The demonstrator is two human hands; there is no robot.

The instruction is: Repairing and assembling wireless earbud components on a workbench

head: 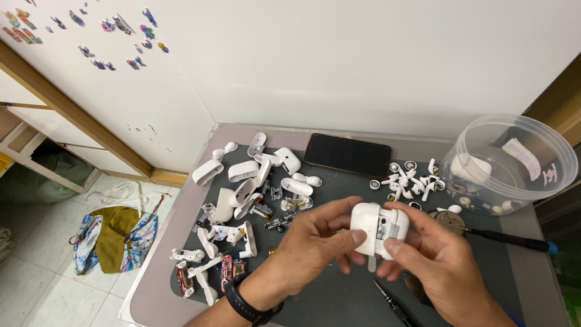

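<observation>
Nearest the front edge of the dark grey work mat [339,297], both hands hold one small white plastic earbud charging case [378,230] above the mat's middle. The left hand [315,242], with a black watch [248,307] on its wrist, curls its fingers behind the case and lays the thumb across the front. The right hand [433,257] pinches the case's right side between thumb and fingers. The shell is open at the front, showing grey inner parts, so it is likely light, rigid and smooth, a little slippery and easy to crack at the opening; the solid rounded sides look like the safest hold.

A thin black-handled tool [390,306] lies just under the hands at the front edge. A longer black screwdriver with a blue end [514,240] lies to the right. To the left, a heap of white case shells and small circuit boards [242,212] crowds the mat. Behind the hands, loose white earbuds [411,180] are scattered. At the far edge lies a black phone [347,155], and at the far right corner stands a clear round plastic tub [532,136] holding more parts.
</observation>
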